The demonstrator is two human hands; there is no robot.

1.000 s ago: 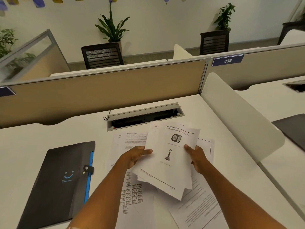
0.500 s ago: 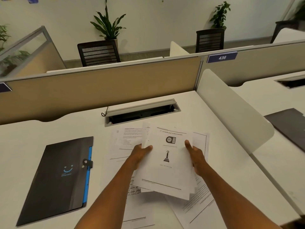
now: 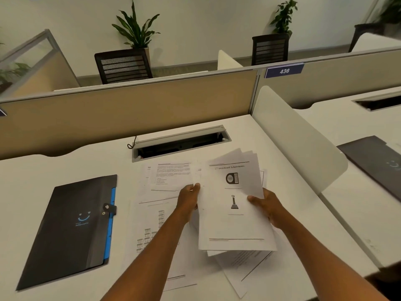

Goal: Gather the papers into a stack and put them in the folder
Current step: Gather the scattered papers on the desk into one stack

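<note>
Between both hands I hold a loose stack of papers (image 3: 233,224) just above the desk; its top sheet shows a heading and two small pictures. My left hand (image 3: 188,199) grips the stack's left edge and my right hand (image 3: 265,205) grips its right edge. More printed sheets (image 3: 167,179) lie flat on the white desk (image 3: 65,166) under and left of the stack, and another sheet (image 3: 243,270) pokes out below it. A black folder (image 3: 69,229) with a blue edge and a snap tab lies closed on the desk to the left.
A cable tray slot (image 3: 180,144) is set into the desk behind the papers. A beige partition (image 3: 130,114) closes the back, and a white divider (image 3: 295,135) stands on the right. A second dark folder (image 3: 377,161) lies on the neighbouring desk.
The stack has shifted to the right and turned more upright in my hands, its sheets closer together. More of the flat sheets on the left are uncovered.
</note>
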